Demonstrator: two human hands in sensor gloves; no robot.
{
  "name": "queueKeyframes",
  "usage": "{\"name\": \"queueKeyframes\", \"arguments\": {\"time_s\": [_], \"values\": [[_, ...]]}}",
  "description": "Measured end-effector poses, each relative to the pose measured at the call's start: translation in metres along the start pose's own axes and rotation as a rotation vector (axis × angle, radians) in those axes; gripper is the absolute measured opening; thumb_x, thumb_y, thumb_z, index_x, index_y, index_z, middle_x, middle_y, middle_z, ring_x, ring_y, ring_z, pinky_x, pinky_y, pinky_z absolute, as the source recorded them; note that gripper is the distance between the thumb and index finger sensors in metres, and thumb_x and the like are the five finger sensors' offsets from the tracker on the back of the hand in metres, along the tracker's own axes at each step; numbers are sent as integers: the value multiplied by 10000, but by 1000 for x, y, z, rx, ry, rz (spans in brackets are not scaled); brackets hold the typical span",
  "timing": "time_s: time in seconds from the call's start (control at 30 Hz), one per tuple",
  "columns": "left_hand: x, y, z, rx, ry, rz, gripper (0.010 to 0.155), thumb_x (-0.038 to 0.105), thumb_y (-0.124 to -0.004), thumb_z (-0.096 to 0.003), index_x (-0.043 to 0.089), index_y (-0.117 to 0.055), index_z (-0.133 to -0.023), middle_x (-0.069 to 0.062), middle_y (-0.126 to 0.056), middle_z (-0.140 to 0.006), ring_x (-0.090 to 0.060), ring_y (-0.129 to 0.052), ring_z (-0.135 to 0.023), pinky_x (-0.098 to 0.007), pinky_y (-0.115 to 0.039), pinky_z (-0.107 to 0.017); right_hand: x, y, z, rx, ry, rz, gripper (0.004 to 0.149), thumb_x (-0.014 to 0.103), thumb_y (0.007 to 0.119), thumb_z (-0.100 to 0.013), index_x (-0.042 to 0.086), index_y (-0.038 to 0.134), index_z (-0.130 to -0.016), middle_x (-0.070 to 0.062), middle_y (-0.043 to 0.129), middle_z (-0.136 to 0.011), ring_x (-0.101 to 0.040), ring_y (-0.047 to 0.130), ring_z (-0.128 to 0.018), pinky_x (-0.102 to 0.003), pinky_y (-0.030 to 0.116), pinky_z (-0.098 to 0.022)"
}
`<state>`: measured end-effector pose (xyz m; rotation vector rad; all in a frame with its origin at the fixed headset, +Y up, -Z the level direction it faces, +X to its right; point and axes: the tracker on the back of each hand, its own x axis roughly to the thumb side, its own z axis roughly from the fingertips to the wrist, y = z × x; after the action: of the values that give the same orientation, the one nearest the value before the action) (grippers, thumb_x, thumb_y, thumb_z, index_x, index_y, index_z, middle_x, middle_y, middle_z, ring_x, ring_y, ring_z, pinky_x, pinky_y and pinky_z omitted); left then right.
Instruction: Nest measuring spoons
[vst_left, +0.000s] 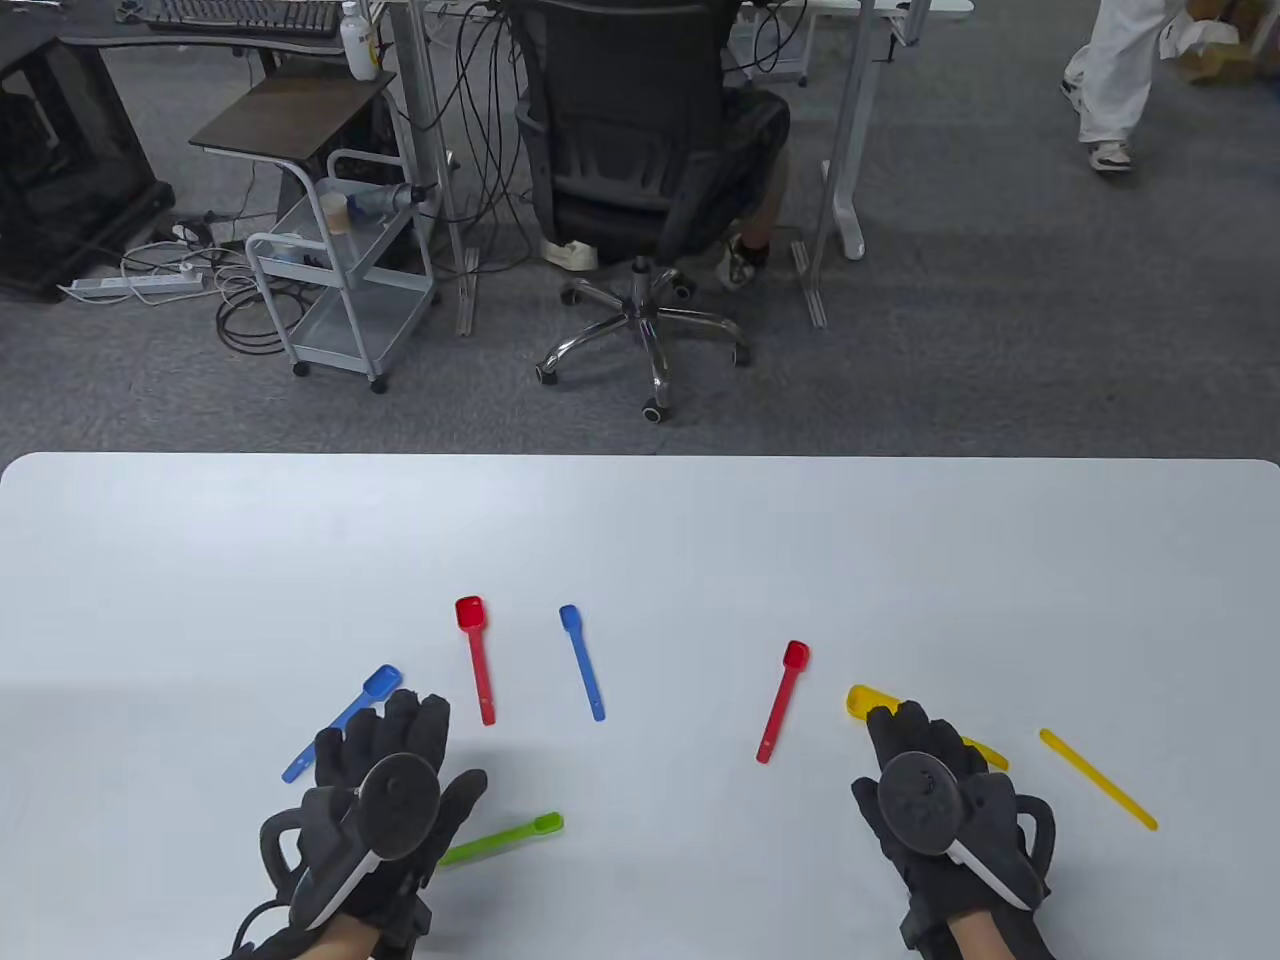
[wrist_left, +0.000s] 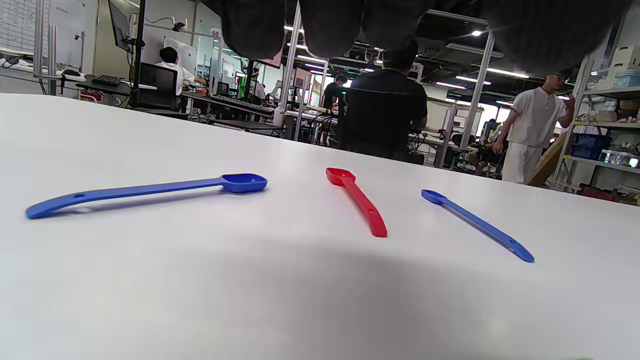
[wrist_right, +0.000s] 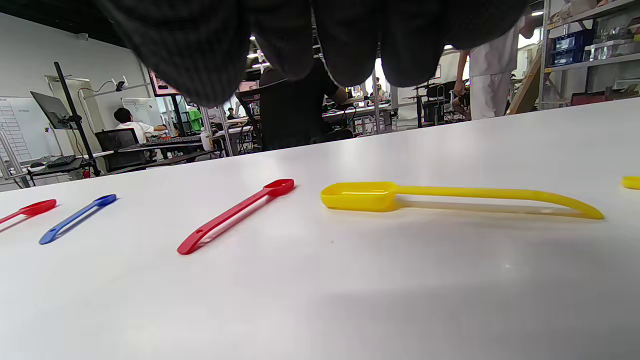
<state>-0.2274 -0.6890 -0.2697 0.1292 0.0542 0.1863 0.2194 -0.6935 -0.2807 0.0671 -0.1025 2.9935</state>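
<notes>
On the white table (vst_left: 640, 530), 7 measuring spoons lay scattered, none nested, none touching another. Left side: large blue spoon (vst_left: 340, 722) slanted, partly under the left hand's fingers as seen from above; large red spoon (vst_left: 476, 657) and small blue spoon (vst_left: 582, 661) farther in, bowls pointing away. Green spoon (vst_left: 505, 837) lay near the front edge, its handle end hidden under the left hand (vst_left: 375, 800). Right side: small red spoon (vst_left: 782, 700), then a large yellow spoon (vst_left: 870, 700) whose handle ran beneath the right hand (vst_left: 935, 795), and a thin yellow spoon (vst_left: 1097, 779) well apart to the right.

Both hands hovered palm down, fingers spread and loose, gripping nothing. Left wrist view showed fingertips (wrist_left: 320, 30) hanging above the table, clear of the spoons; right wrist view showed the same, fingertips (wrist_right: 350, 45) above the large yellow spoon, not touching it
</notes>
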Motion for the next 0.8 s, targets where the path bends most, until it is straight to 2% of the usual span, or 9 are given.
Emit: {"name": "queueKeyframes", "arguments": {"time_s": [0.8], "values": [[1, 1, 1, 7, -3, 4, 802, 674, -802, -413, 330, -633, -1118, -25, -641, -1211, -470, -715, -1122, -651, -488, -823, -1, 2, -7, 12, 34, 13, 673, 425, 756, -505, 173, 603, -1110, -225, 602, -1200, -549, 659, -1010, -659, 559, -697]]}}
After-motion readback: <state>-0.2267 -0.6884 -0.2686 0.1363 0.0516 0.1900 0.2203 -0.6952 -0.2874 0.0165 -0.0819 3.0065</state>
